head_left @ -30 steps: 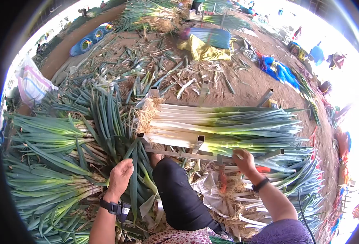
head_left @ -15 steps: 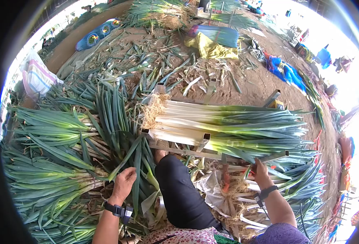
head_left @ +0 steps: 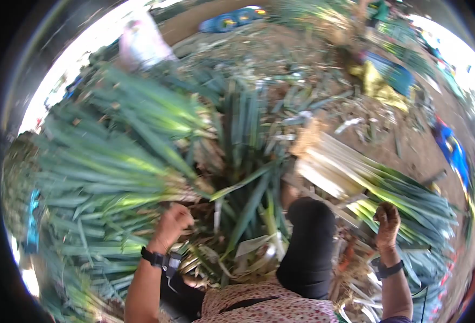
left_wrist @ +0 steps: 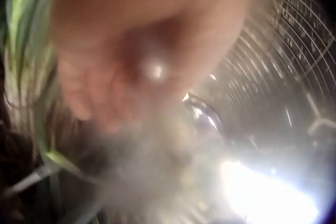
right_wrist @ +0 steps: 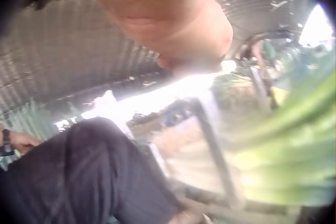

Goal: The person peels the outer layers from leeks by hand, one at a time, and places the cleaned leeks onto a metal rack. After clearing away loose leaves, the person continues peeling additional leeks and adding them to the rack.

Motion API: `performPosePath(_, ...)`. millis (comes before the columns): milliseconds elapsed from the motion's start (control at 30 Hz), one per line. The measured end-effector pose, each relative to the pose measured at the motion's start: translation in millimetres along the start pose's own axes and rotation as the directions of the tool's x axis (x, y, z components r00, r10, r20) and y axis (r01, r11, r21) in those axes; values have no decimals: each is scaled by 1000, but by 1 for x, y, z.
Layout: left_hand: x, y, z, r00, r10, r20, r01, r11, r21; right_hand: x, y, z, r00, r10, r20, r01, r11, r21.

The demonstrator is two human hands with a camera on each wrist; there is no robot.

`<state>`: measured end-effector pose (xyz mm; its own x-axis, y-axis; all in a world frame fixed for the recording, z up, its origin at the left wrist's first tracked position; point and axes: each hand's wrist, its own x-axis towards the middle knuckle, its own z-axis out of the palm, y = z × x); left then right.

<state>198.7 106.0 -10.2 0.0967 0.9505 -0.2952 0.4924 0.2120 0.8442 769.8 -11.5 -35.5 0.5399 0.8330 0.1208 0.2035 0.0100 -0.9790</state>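
Note:
My left hand hovers beside the white stalk ends of a heap of long green onions on the left, its fingers loosely bent with nothing in them. In the left wrist view that hand hangs blurred near some stalks. On the other side my right hand is raised near the leaf half of a neat row of green onions in a metal rack. Its fingers curl loosely, and no held thing shows. The right wrist view has the hand above the rack's upright bar.
A black-trousered knee stands between the hands, beside the rack. More green onions lie in the middle, with leaf scraps on the ground beyond. Farther back are a yellow sack, a white bag and a blue bundle.
The head view has swung left, so the rack now appears farther right and the heap more central. My right hand has left the rack's near edge, where it touched leaves; my left hand stays near the heap.

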Motion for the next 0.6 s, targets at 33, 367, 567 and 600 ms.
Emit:
performPosePath(33, -10, 0, -31, 975, -102, -199, 54, 971, -235, 6, -29, 30, 995, -49, 92, 47, 998, 31)
performPosePath(367, -73, -165, -129, 561, -472, -680, -417, 549, -725, -36, -106, 346, 321, 173, 931, 256, 931, -262)
performPosePath(567, -95, -174, -162, 507, -486, -712, -463, 544, -700, -121, -2, 471, 70, 309, 948, 448, 840, -307)
performPosePath(600, -101, -174, -168, 491, -488, -721, -505, 515, -692, -136, 7, 487, 27, 347, 937, 465, 826, -319)
